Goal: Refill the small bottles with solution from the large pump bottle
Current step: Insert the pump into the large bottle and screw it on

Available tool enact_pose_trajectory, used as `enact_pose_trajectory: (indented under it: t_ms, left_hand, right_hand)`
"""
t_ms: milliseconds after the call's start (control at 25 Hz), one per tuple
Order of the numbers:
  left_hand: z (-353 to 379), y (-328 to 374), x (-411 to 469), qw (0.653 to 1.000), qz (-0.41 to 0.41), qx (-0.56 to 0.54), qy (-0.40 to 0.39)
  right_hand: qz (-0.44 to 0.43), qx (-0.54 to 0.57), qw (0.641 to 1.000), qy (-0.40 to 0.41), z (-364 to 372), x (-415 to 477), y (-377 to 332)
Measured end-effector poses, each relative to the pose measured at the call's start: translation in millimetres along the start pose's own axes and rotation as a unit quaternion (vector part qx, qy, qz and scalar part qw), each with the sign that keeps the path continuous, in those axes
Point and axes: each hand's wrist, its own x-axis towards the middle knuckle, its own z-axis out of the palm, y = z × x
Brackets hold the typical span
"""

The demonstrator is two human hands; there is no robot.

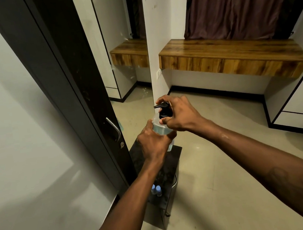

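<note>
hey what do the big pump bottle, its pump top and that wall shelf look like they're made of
Pump bottle: likely clear plastic, since bluish liquid shows through.
Pump top: opaque black, probably plastic, slightly glossy.
Shelf: wood or wood-look laminate, with brown grain streaks and a sheen on top; which one cannot be told.

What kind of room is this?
Probably a hotel or guest bedroom. There's a wall-mounted wooden desk shelf under a dark curtain, a tall mirror, and small bottles on a low black cabinet.
</note>
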Motion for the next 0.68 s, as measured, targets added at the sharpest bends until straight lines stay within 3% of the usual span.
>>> enact_pose_trajectory:
  t_ms: [120,280,680]
  left_hand:
    - [1.4,-14.7,-0.9,1.0,-0.012,0.022,0.004]
    - [4.9,-43.4,-4.9,0.991,-0.082,0.06,-0.089]
    - [19.3,-118.5,-13.8,0.961,-0.124,0.103,-0.223]
  right_hand:
    - [-0.003,0.035,0.999,-0.003,17.3,-1.3,3.9]
    - [0.011,0.054,0.997,-0.05,51.1,-7.7,22.8]
    - [0.076,0.07,0.983,-0.154,148.6,-32.1,73.2]
